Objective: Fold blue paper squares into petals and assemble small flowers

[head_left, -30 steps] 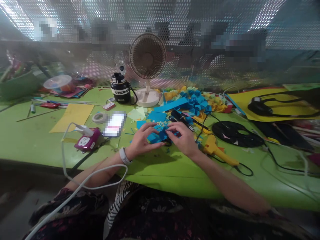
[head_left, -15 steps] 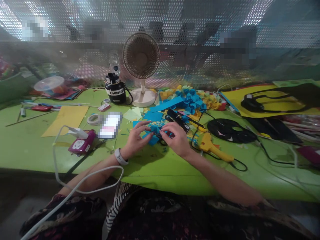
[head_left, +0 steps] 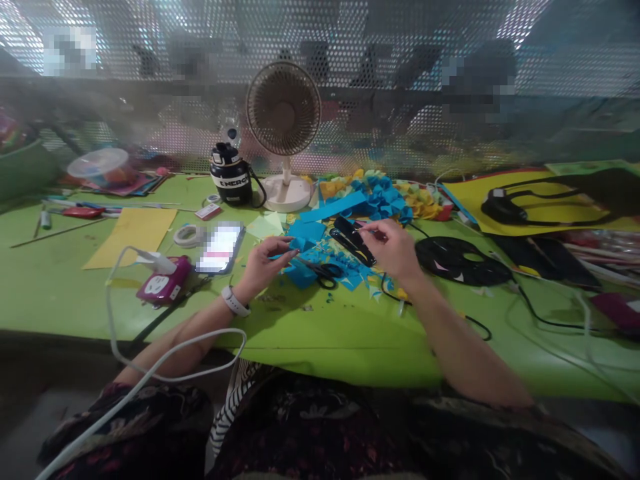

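Observation:
A small folded piece of blue paper [head_left: 300,244] is pinched between the thumb and fingers of my left hand [head_left: 266,268], over the paper scraps. My right hand [head_left: 394,250] is off to the right, its thumb and fingertips pressed together beside a black stapler [head_left: 351,241]. Whatever those fingertips hold, if anything, is too small to make out. Black-handled scissors [head_left: 327,272] lie among blue and yellow paper scraps [head_left: 343,257] between the hands. Most of the yellow glue gun is hidden behind my right hand and wrist.
Behind the hands is a heap of blue and yellow paper pieces [head_left: 383,198]. A fan [head_left: 286,193] and a black jug [head_left: 233,183] stand at the back. A phone [head_left: 220,248], a tape roll [head_left: 188,236] and a purple power adapter [head_left: 165,283] lie left; a black reel-like disc [head_left: 463,260] lies right.
My right hand has let go of the blue paper and moved right, over toward the stapler and glue gun. My left hand keeps the paper, slightly further left. The scissors are now uncovered.

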Motion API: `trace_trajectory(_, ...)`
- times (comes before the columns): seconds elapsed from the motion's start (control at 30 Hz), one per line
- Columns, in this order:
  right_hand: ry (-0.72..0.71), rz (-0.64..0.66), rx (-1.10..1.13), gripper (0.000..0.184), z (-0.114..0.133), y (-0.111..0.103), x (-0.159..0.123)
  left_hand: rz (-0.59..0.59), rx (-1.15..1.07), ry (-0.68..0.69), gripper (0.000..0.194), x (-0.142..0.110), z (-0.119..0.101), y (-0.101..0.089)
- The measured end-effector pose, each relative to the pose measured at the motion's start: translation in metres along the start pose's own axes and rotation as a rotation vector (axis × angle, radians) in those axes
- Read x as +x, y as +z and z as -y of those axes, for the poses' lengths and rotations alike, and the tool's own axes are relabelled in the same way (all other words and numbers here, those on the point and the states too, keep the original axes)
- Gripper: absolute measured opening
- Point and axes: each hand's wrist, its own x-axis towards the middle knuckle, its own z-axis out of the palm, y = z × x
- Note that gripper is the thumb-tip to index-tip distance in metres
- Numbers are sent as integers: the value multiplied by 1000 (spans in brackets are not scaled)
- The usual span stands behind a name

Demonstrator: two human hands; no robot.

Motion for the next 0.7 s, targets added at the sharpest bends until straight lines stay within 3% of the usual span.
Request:
trace_trajectory(0.17,124,217,-164,14,-5,-13,7,-70,98,115,29,5,1,-5)
trace_trajectory(0.37,124,419,-317,14,5,-6,0,-80,146,138,22,8,7,-6)
trace_trajectory(0.53,55,390,-404,16,-1,-3,-2,-61,138,141,19,7,7,-5)
trace_trajectory(0.7,88,354,-481,17,-9,0,-2,-39,172,201,18,5,4,-4)
